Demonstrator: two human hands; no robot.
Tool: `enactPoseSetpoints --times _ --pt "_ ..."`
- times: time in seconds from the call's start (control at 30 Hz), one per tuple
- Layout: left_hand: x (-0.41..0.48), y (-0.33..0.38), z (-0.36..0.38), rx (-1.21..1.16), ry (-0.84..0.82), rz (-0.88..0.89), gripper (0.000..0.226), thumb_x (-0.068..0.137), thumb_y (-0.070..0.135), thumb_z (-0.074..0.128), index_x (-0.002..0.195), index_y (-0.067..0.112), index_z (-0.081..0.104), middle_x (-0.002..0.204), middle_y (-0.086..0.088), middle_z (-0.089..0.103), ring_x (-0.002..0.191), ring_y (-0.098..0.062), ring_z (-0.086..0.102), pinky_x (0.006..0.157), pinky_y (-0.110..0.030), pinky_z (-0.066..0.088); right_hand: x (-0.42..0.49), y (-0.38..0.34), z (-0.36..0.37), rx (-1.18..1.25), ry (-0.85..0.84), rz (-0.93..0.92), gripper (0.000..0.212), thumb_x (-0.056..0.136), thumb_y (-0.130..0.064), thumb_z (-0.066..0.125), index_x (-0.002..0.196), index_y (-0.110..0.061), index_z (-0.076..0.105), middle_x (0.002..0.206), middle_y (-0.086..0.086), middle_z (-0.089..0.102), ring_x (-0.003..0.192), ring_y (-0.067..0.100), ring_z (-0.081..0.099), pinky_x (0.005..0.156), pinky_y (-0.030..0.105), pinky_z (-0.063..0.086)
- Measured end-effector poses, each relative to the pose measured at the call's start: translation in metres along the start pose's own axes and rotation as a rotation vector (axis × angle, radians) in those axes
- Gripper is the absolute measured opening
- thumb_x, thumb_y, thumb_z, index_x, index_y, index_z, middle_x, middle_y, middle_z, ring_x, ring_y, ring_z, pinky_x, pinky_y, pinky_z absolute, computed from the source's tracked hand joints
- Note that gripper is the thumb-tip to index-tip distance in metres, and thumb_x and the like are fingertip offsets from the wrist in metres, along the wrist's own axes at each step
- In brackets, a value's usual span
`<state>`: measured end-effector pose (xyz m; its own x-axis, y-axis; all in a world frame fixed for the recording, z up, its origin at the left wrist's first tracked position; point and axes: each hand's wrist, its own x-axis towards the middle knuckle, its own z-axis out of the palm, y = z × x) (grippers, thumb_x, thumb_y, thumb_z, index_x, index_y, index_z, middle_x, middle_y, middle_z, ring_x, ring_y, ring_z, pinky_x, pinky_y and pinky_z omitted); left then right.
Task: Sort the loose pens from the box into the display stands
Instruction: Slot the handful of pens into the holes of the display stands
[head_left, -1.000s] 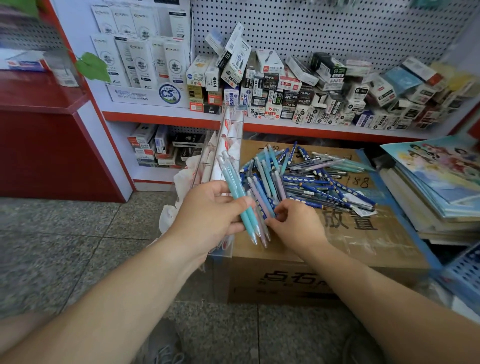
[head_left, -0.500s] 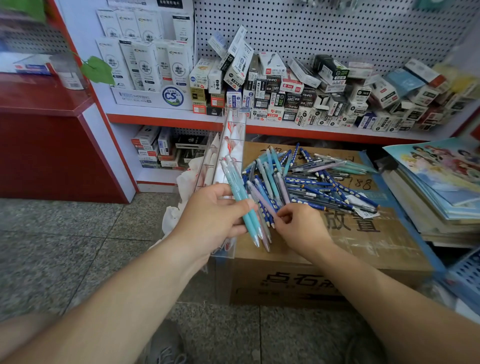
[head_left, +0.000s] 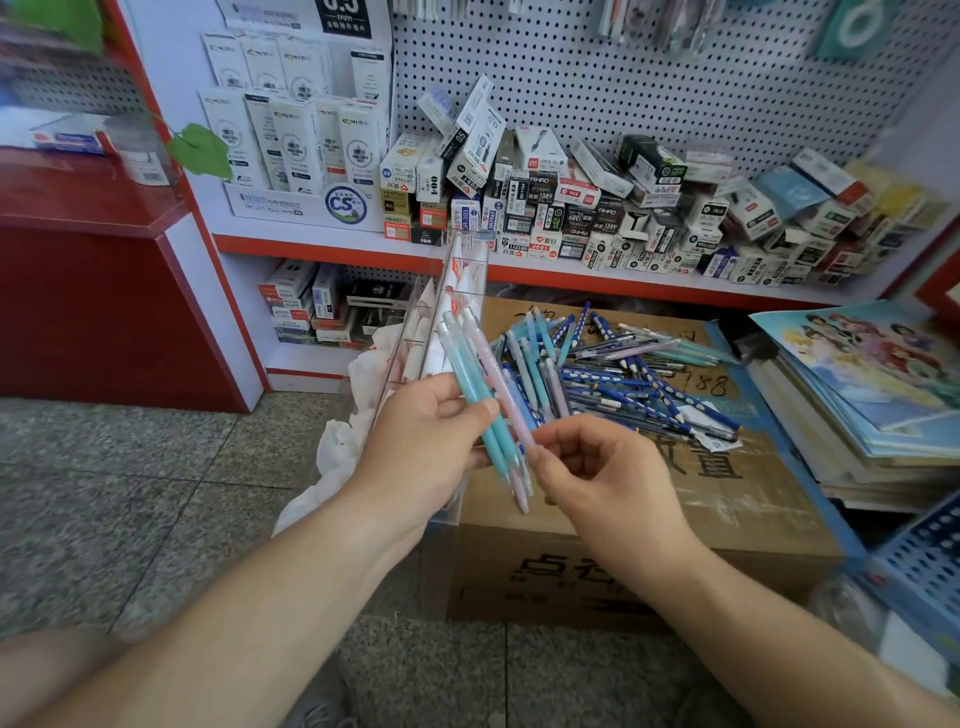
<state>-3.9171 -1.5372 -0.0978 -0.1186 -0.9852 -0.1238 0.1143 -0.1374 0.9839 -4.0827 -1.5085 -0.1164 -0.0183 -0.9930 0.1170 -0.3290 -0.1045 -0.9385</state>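
Speckled stone floor (head_left: 130, 493), cardboard box (head_left: 649, 540), left hand (head_left: 421, 447) holding slim pens (head_left: 470, 379)

Left arm (head_left: 249, 587): bare along the whole stretch we can see, wrist to frame edge.
Right arm (head_left: 753, 613): same, bare skin from wrist to frame edge.
Left hand (head_left: 426, 447): bare, ungloved.
Right hand (head_left: 608, 478): bare, ungloved as well.
Footwear: we make out a grey shoe (head_left: 322, 714) at the bottom edge. It's possibly a laced trainer, but it's blurred and cropped.
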Motion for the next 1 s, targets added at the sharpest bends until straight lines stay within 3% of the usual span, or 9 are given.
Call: enactPoseSetpoints --times 0.13,0.23,0.37,0.53,0.63,0.73,0.87,1.0 --pt "0.0 -0.003 0.003 0.006 0.019 0.046 0.027 0.103 0.005 0.054 0.111 0.028 0.065 0.103 -0.001 0.079 0.099 -0.018 0.075 0.081 -0.038 0.063 0.0 0.004 0.005 -0.015 -0.017 -0.015 0.011 0.091 -0.012 0.073 0.088 -0.023 0.075 0.077 0.006 0.073 0.066 0.019 0.063 0.068 0.049 0.058" --pt "0.003 -0.004 0.001 -0.031 0.029 0.03 0.025 0.1 0.003 0.059 0.113 0.023 0.066 0.103 -0.004 0.078 0.099 -0.021 0.076 0.081 -0.041 0.063 0.003 0.005 0.007 -0.018 -0.029 -0.021 0.01 0.092 -0.013 0.072 0.09 -0.022 0.076 0.077 0.006 0.072 0.071 0.029 0.065 0.069 0.048 0.058" --pt "0.009 0.001 -0.005 -0.047 -0.004 -0.025 0.024 0.092 0.0 0.067 0.114 0.011 0.068 0.097 -0.008 0.079 0.089 -0.023 0.077 0.068 -0.033 0.063 0.009 0.01 0.01 -0.026 -0.062 -0.022 0.009 0.094 -0.016 0.072 0.09 -0.023 0.076 0.076 0.003 0.072 0.066 0.017 0.063 0.066 0.044 0.059" --pt "0.015 0.003 -0.009 -0.001 0.006 -0.049 0.026 0.089 -0.001 0.071 0.113 0.007 0.068 0.092 -0.007 0.079 0.083 -0.022 0.078 0.065 -0.032 0.063 0.016 0.004 0.008 0.006 -0.086 0.035 0.012 0.095 -0.013 0.069 0.084 -0.015 0.073 0.069 0.009 0.07 0.058 0.014 0.058 0.061 0.041 0.056" --pt "0.016 0.003 -0.01 -0.011 0.021 -0.056 0.025 0.088 -0.001 0.073 0.112 0.007 0.068 0.091 -0.007 0.08 0.082 -0.021 0.078 0.062 -0.032 0.062 0.04 0.025 -0.006 -0.26 0.049 0.072 0.012 0.097 -0.021 0.066 0.086 -0.022 0.072 0.071 -0.002 0.07 0.063 0.009 0.062 0.057 0.029 0.052" --pt "0.016 0.001 -0.01 0.016 0.029 -0.053 0.026 0.089 0.001 0.074 0.113 0.009 0.068 0.094 -0.006 0.079 0.085 -0.021 0.078 0.067 -0.036 0.064 0.059 0.051 -0.011 -0.553 0.018 0.131 0.002 0.094 -0.024 0.069 0.096 -0.023 0.069 0.082 -0.011 0.066 0.076 0.01 0.063 0.059 0.017 0.044" --pt "0.017 0.001 -0.011 0.016 0.022 -0.044 0.026 0.089 0.001 0.073 0.111 0.012 0.068 0.095 -0.006 0.079 0.086 -0.022 0.078 0.068 -0.038 0.064 0.067 0.071 0.003 -0.709 0.0 0.124 0.02 0.091 -0.032 0.074 0.101 -0.017 0.066 0.088 -0.003 0.066 0.08 0.015 0.063 0.067 0.029 0.053" --pt "0.016 0.001 -0.012 -0.006 0.001 -0.048 0.024 0.09 -0.002 0.07 0.104 0.018 0.068 0.094 -0.004 0.08 0.086 -0.02 0.078 0.064 -0.033 0.063 0.068 0.08 0.012 -0.754 0.046 0.155 0.022 0.09 -0.034 0.075 0.1 -0.018 0.066 0.087 -0.001 0.067 0.082 0.019 0.064 0.072 0.035 0.056"
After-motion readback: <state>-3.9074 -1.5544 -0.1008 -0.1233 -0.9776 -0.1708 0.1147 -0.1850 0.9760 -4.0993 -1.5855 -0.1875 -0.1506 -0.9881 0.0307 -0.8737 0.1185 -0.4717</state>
